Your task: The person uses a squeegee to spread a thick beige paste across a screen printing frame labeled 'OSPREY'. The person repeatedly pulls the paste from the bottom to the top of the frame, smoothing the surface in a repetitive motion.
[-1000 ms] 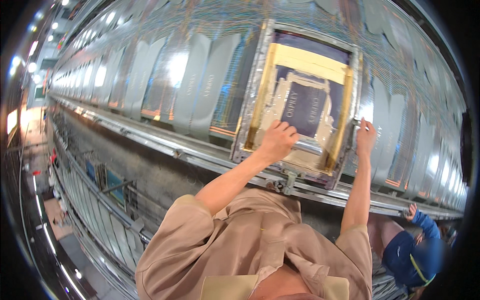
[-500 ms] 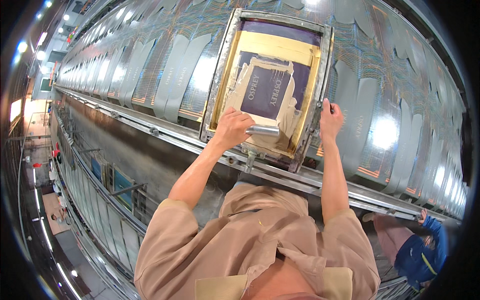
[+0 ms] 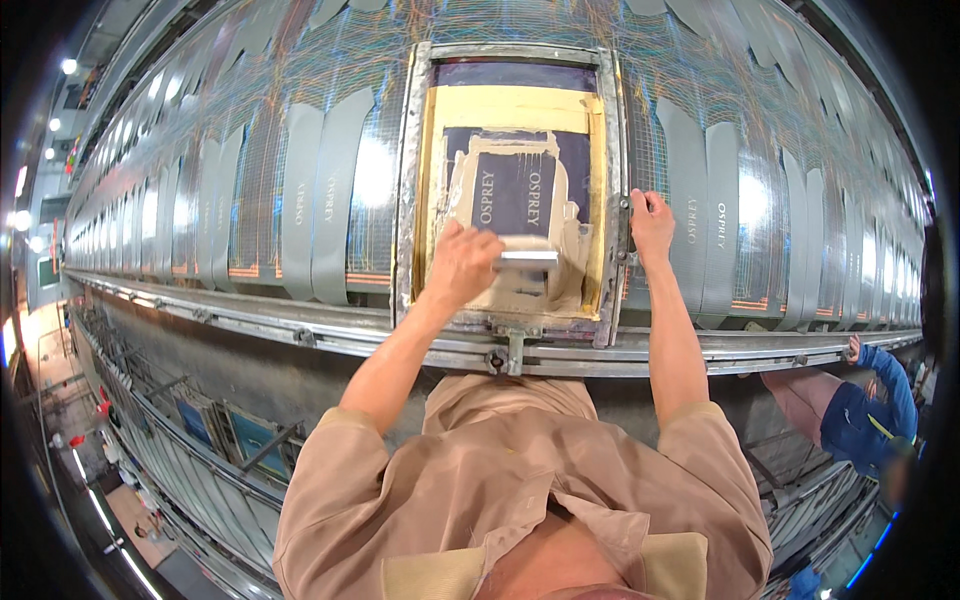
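A screen-printing frame (image 3: 408, 190), metal with yellow tape inside and a purple mesh, lies on the long table. Beige ink (image 3: 568, 262) is smeared round the pale-lettered window of the mesh. My left hand (image 3: 463, 262) is closed round a squeegee (image 3: 528, 258) with a shiny metal edge, held across the lower part of the mesh. At the frame's right side rail, my right hand (image 3: 653, 228) is closed against the edge with its fingers curled; the exact grip is partly hidden.
Grey cut pieces (image 3: 688, 190) with pale print line the table on both sides. A metal rail (image 3: 700, 350) with bolts runs along the near edge. A person in a blue jacket (image 3: 865, 410) stands at the right by the rail. Racks (image 3: 215, 430) stand lower left.
The view has turned, so the frame looks straighter. The squeegee has slid a little away from me over the mesh. My right hand stays at the frame's side.
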Action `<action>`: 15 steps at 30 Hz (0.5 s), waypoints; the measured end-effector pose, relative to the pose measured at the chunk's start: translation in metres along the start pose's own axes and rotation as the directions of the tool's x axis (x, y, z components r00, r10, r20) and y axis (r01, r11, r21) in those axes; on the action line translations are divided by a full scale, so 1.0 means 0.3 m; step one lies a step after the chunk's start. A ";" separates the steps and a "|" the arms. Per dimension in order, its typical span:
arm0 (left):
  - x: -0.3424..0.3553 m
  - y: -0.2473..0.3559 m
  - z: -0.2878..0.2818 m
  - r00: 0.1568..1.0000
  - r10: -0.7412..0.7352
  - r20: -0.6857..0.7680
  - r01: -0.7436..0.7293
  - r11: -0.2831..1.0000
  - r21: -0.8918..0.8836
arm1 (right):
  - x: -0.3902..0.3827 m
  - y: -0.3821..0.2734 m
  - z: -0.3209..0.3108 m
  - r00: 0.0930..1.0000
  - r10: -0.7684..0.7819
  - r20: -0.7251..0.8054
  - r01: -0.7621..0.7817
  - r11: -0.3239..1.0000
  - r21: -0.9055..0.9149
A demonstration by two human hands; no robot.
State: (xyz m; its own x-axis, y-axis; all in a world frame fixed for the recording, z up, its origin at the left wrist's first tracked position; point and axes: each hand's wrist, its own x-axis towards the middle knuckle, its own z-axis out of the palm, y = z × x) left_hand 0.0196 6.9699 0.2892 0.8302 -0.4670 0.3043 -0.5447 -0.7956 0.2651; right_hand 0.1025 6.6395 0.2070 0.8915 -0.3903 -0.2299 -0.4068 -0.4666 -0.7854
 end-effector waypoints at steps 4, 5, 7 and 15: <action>0.293 -0.209 0.041 0.989 0.070 -0.131 -0.067 0.997 0.023 | 0.028 -0.152 -0.060 0.942 -0.333 0.038 0.331 0.902 -0.277; 0.363 -0.244 0.031 0.996 0.061 -0.062 -0.061 0.998 0.004 | 0.052 -0.173 -0.059 0.868 -0.495 0.025 0.479 0.824 -0.302; 0.465 -0.297 0.006 0.999 0.025 0.043 -0.024 0.999 -0.031 | 0.069 -0.411 -0.046 0.794 -0.549 0.260 0.541 0.834 0.109; 0.548 -0.365 0.067 0.988 -0.051 0.148 0.066 0.993 -0.100 | 0.128 -0.559 0.231 0.584 -0.560 0.587 0.789 0.562 -0.249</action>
State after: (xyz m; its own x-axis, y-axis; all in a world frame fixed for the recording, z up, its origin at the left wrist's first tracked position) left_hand 0.2181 6.9725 0.2919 0.8654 -0.4775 0.1518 -0.4974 -0.7825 0.3746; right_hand 0.2189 6.7577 0.2901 0.8656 0.4997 -0.0320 0.4254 -0.7677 -0.4793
